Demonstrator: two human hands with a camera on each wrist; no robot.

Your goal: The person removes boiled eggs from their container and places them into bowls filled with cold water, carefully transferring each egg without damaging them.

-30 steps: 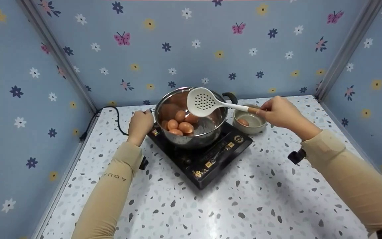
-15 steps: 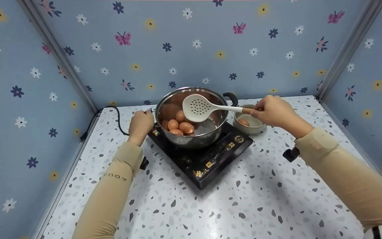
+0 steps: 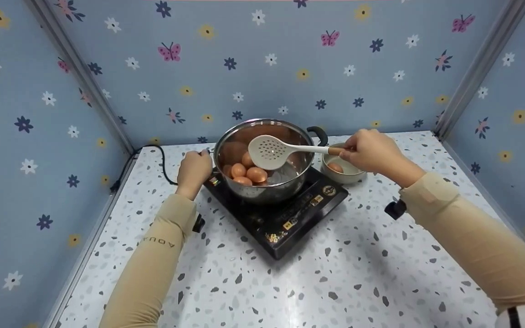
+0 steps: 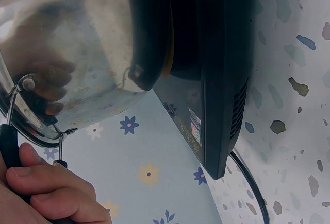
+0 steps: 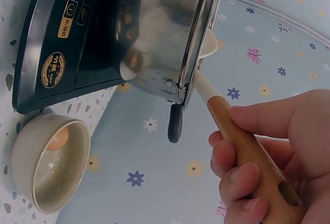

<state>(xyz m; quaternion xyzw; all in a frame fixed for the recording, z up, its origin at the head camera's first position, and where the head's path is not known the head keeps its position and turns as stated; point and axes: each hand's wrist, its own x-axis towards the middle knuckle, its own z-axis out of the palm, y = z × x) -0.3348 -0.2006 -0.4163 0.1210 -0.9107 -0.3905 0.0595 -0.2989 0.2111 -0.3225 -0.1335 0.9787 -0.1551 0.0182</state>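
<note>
My left hand (image 3: 194,173) grips the black side handle (image 4: 11,147) of a steel pot (image 3: 262,193), fingers curled round it in the left wrist view. My right hand (image 3: 374,152) holds a white slotted skimmer (image 3: 269,152) by its wooden handle (image 5: 240,147). The skimmer's perforated head hangs over the pot's opening, tilted, with no egg seen on it. Several brown eggs (image 3: 257,175) lie at the left of the pot's bottom; the skimmer hides part of the pile. To the right, a grey-beige bowl (image 5: 26,167) holds one brown egg (image 5: 59,138).
The pot stands on a black induction cooker (image 3: 285,228), set at an angle on the speckled white table (image 3: 335,282). A black cord (image 3: 162,159) runs at the back left. Flower-patterned walls (image 3: 262,59) enclose the back and both sides. The pot's far handle (image 3: 318,135) points towards the back right.
My right hand has moved left and slightly down the view, bringing the skimmer's head lower over the pot and nearer the eggs. My left hand stays on the handle.
</note>
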